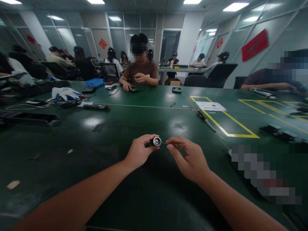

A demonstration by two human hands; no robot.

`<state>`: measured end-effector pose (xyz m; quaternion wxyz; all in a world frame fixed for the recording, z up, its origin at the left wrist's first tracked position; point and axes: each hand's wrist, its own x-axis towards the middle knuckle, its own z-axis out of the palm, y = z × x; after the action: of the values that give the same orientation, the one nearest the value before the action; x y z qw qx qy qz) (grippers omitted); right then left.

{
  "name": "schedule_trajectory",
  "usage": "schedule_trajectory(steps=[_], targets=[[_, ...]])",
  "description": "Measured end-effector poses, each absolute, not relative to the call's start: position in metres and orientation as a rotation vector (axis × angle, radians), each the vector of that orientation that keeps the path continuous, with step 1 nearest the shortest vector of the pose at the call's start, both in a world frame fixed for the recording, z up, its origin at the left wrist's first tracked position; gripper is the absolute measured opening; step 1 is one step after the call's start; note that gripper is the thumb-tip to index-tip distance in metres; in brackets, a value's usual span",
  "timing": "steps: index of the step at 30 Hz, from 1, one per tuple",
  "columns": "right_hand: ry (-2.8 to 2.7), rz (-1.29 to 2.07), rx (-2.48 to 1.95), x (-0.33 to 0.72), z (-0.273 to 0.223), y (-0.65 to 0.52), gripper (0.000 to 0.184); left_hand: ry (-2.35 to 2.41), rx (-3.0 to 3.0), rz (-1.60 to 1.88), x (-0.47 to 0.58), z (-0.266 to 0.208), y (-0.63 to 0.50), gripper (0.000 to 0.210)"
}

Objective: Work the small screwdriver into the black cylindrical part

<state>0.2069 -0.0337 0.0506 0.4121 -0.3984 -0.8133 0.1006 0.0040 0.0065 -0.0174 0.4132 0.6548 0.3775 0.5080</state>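
Over the green table, my left hand (142,149) grips a small dark cylinder with a silver rim (157,141) between thumb and fingers. Its round open end faces me, and some white shows inside. My right hand (189,157) is closed on a slim tool with a thin metal shaft (164,143). That shaft points left, and its tip meets the cylinder's rim or opening; I cannot tell which. Fingers cover most of the tool's handle, so its exact kind is unclear.
A yellow-and-black screwdriver (206,121) and a white paper (210,106) lie to the right, by yellow tape lines (240,136). White gloves (64,94) and a blue basket (94,82) are at left. Opposite, a person (141,72) handles a small device.
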Motion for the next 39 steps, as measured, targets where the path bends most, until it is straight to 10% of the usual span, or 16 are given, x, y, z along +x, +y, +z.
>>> schedule_trajectory(steps=[9, 28, 39], targets=[[-1.547, 0.814, -1.050, 0.205, 0.038, -0.018, 0.025, 0.958, 1.610, 1.298, 0.005, -0.017, 0.007, 0.040], [-2.457, 0.222, -0.790, 0.192, 0.044, -0.046, 0.025, 0.902, 1.439, 1.313, 0.004, -0.021, 0.012, 0.040], [-2.172, 0.493, -0.922, 0.191, 0.042, -0.047, 0.022, 0.888, 1.491, 1.298, 0.006, -0.017, 0.008, 0.034]])
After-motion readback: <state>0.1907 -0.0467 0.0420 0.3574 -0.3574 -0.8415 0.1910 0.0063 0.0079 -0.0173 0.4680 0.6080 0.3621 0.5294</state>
